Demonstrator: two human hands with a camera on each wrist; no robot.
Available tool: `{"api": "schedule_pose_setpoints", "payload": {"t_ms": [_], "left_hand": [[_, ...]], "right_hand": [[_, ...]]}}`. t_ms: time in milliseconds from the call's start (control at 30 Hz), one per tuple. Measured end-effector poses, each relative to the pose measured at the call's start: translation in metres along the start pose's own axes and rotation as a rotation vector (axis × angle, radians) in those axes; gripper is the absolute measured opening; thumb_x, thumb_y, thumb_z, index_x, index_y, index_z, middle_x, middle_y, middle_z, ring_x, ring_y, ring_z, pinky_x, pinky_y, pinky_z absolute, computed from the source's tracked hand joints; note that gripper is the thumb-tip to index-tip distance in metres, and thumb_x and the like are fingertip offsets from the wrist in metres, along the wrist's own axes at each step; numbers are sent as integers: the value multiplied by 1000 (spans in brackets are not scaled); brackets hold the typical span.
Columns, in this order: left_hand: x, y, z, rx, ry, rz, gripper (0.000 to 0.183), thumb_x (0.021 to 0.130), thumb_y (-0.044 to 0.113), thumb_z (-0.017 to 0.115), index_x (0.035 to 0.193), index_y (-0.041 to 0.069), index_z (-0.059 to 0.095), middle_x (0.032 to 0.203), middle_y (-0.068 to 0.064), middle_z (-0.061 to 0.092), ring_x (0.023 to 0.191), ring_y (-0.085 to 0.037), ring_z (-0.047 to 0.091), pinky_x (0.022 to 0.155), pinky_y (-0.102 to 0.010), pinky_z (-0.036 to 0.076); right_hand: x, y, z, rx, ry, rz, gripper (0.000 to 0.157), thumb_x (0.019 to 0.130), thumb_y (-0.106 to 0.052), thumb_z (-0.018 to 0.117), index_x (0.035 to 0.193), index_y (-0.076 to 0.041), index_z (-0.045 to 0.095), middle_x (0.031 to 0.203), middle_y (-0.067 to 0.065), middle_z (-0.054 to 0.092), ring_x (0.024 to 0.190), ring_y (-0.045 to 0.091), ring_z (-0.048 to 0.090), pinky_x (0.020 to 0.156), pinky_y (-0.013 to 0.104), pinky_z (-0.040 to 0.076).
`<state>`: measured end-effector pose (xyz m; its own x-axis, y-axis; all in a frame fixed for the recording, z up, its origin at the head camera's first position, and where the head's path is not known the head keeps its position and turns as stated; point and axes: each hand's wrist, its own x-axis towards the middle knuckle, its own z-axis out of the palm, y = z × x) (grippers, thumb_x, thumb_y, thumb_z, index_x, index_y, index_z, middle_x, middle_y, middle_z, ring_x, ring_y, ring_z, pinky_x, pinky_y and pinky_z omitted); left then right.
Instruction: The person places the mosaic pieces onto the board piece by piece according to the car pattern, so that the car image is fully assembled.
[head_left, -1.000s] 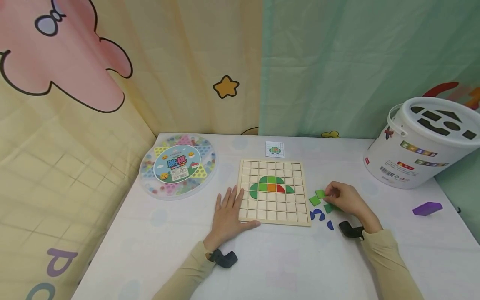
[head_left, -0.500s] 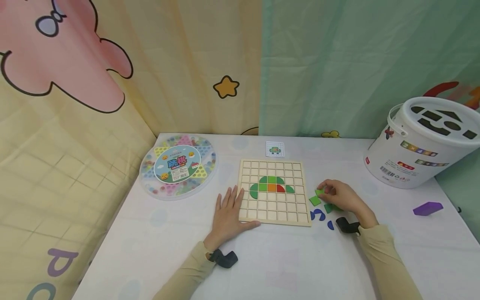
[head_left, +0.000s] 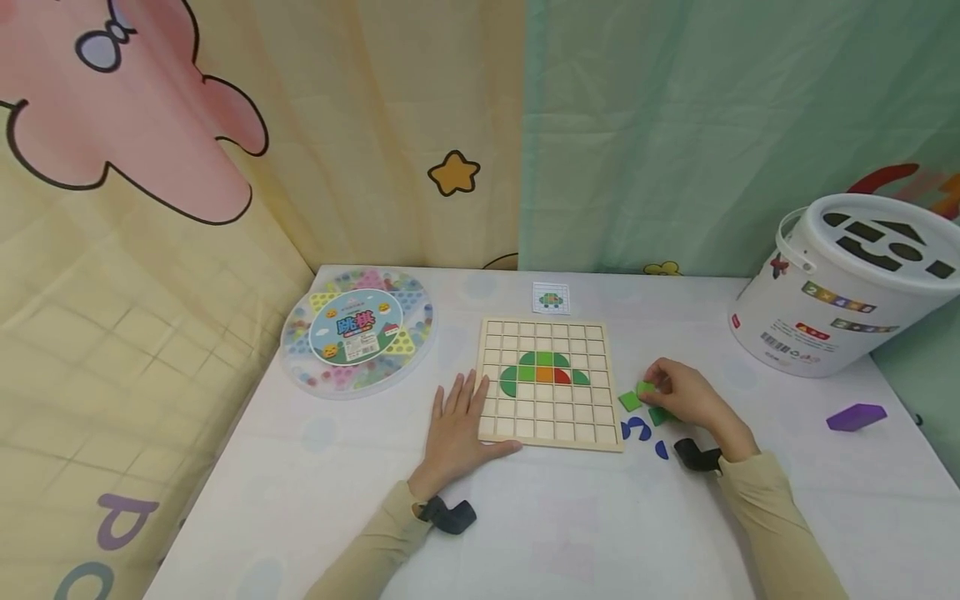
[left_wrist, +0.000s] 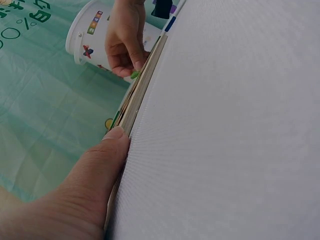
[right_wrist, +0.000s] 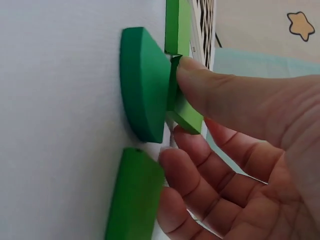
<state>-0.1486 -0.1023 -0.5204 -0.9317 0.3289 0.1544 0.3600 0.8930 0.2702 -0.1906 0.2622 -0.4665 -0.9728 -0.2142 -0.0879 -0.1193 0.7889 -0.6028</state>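
Note:
My left hand [head_left: 457,425] rests with spread fingers on the left side of a wooden grid board [head_left: 525,411]; its thumb [left_wrist: 107,155] lies along the near edge. Green, orange and red tiles form a shape in the board's middle. Right of the board, my right hand [head_left: 690,396] pinches a light green square tile [right_wrist: 187,117] between thumb and fingers, low over the table. Close by lie another light green tile [head_left: 629,402], a dark green quarter-circle piece [right_wrist: 142,85] and a green piece [right_wrist: 132,200]. Several blue curved pieces [head_left: 637,427] lie nearer me.
Behind the board lies a small pattern card [head_left: 551,298]. A round clear game box [head_left: 356,329] is at the back left. On the right stand a white bucket [head_left: 810,312] with shape holes in its lid and a purple block [head_left: 855,417]. Curtains hang behind the table.
My right hand first shifted left over the light green tile, then slightly back right, and the tile has moved a little right. My left hand stays on the board.

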Motion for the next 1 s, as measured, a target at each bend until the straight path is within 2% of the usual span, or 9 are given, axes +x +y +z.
{"api": "schedule_pose_setpoints", "payload": {"t_ms": [367, 600, 733, 1000], "left_hand": [[0, 0, 0, -12, -13, -9, 112, 71, 78, 57, 152, 10, 20, 156, -13, 14, 143, -28, 6, 111, -50, -2], [0, 0, 0, -7, -10, -5, 112, 71, 79, 56, 152, 10, 21, 156, -13, 15, 143, -28, 7, 111, -50, -1], [0, 0, 0, -12, -15, -6, 112, 71, 79, 56, 152, 10, 21, 156, -13, 14, 143, -28, 6, 111, -50, -2], [0, 0, 0, -15, -9, -5, 112, 71, 78, 56, 151, 9, 22, 156, -13, 15, 143, -29, 8, 111, -51, -1]], "right_hand": [[-7, -1, 3, -9, 120, 39, 19, 86, -6, 68, 101, 3, 62, 87, 12, 63, 73, 23, 55, 60, 33, 46], [-5, -11, 6, 19, 185, -23, 17, 89, 0, 63, 105, 5, 65, 94, 18, 66, 73, 23, 55, 58, 32, 46], [-1, -26, 11, 33, 168, -56, 19, 89, 3, 61, 107, 5, 67, 98, 19, 67, 76, 24, 58, 61, 32, 48], [11, -60, 30, 70, 135, -156, 13, 85, 2, 66, 98, 3, 69, 87, 10, 66, 72, 19, 58, 61, 32, 48]]}}
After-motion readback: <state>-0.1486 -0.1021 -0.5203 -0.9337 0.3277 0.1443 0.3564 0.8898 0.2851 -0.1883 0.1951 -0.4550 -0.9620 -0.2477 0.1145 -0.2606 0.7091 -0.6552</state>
